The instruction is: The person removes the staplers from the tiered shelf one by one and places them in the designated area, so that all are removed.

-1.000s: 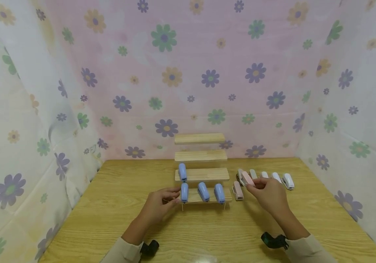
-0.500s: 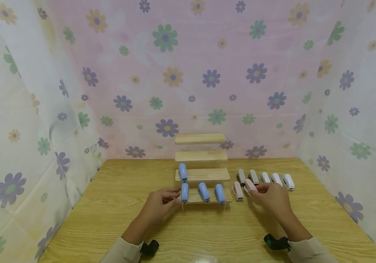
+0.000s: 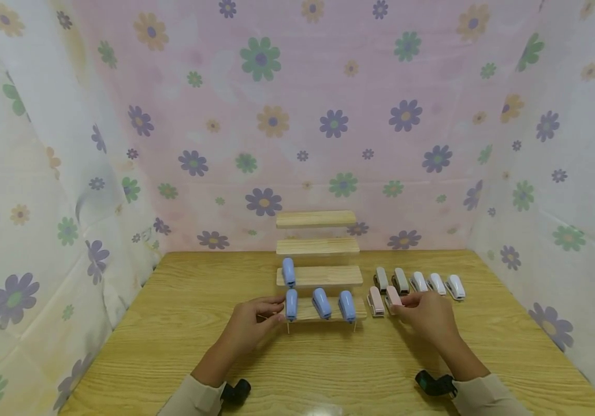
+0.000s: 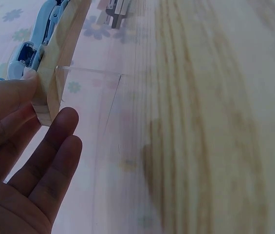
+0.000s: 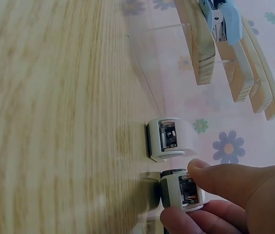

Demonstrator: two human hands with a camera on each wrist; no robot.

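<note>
A tiered wooden shelf [image 3: 318, 276] stands mid-table, with blue staplers [image 3: 321, 303] on its two lower steps. My left hand [image 3: 252, 323] holds the left end of the lowest step, beside the leftmost stapler; in the left wrist view its thumb lies on the board's end [image 4: 44, 100], with two fingers apart from the wood. To the right of the shelf, my right hand [image 3: 427, 315] pinches a pink stapler [image 3: 392, 296] between thumb and fingers, close over the table. Another pink stapler [image 3: 375, 301] lies just left of it, and both show their front ends in the right wrist view.
Behind the pink staplers, a row of two grey staplers [image 3: 400, 280] and several white staplers [image 3: 436, 283] lies on the wooden table [image 3: 193, 283]. Flowered cloth [image 3: 297, 115] encloses the back and both sides.
My right hand has brought the pink stapler down from in front of the grey staplers to the spot beside the other pink stapler. My left hand has stayed at the shelf's end.
</note>
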